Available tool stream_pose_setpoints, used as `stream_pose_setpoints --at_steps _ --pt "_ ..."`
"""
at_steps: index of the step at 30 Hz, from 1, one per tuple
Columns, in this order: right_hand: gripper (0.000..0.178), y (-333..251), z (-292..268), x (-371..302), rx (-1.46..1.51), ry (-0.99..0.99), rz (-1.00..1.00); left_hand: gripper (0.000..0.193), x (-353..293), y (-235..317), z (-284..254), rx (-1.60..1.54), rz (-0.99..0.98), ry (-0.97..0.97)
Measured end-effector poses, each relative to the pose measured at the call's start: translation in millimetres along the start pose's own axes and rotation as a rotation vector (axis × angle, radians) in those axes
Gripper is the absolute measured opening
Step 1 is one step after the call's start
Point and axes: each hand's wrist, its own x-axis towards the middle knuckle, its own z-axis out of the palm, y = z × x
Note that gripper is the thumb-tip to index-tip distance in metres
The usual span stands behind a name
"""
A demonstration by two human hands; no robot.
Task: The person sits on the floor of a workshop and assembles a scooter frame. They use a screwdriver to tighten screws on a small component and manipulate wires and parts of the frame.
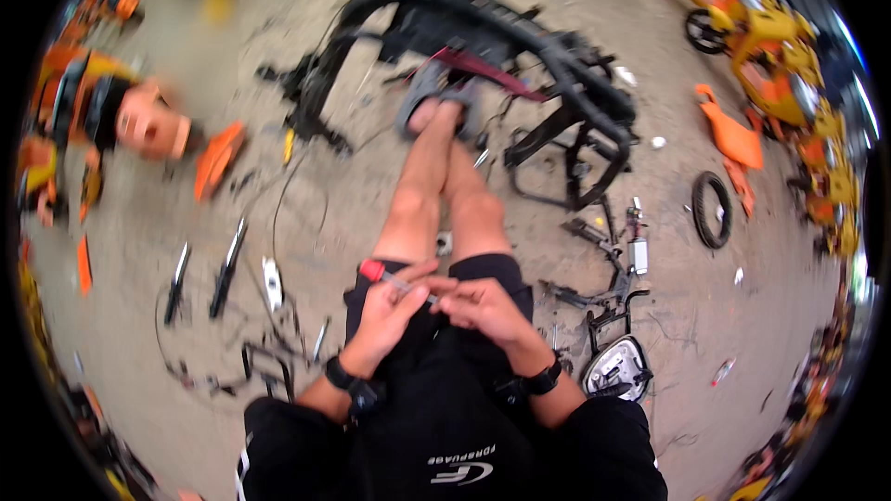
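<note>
left hand (388, 308) is curled round a red-handled screwdriver (394, 278), handle poking out above the knuckles. right hand (483, 304) sits just beside it, fingers pinched at the shaft's tip; what it grips is too small to tell. black frame (520, 46) lies well beyond both hands, past the sandalled feet (444, 104).

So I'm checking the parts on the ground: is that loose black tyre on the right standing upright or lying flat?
Lying flat. The black tyre shows its whole ring with bare concrete floor visible through its middle, apart from the black frame.
</note>
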Motion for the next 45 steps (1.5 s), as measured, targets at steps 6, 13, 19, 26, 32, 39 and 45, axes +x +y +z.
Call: stream_pose_setpoints --at_steps 6,13,19,26,32,39,45 --pt "0.034 -1.3 15.7 13.0 0.033 -0.02 0.102 0.027 -6.7 2.0 -12.1 -0.006 0.038 0.13" --pt "0.026 9.5 21.6 34.0 -0.219 -0.032 0.013 0.02 -9.6 8.9 -23.4 0.112 0.065 0.313" --pt "0.023 -21.1 20.4 32.0 -0.353 0.16 -0.068 0.021 -10.3 23.7 -31.2 0.026 0.101 0.271" --pt "0.015 -40.7 45.8 43.3 -0.624 0.422 -0.423 0.021 -8.1 15.6 -32.9 -0.036 0.162 0.17" --pt "0.02 -56.6 67.4 57.6 -1.02 0.396 -0.707 0.023 -10.4 16.5 -33.7 0.01 0.05 0.09" --pt "0.016 -51.9 63.1 61.8 -1.034 0.331 -0.731 0.02 -5.1 9.3 -31.5 -0.051 0.067 0.131" --pt "0.015 -51.4 64.4 57.6 -0.899 0.386 -0.517 0.025 -5.1 4.1 -31.3 -0.023 0.037 0.17"
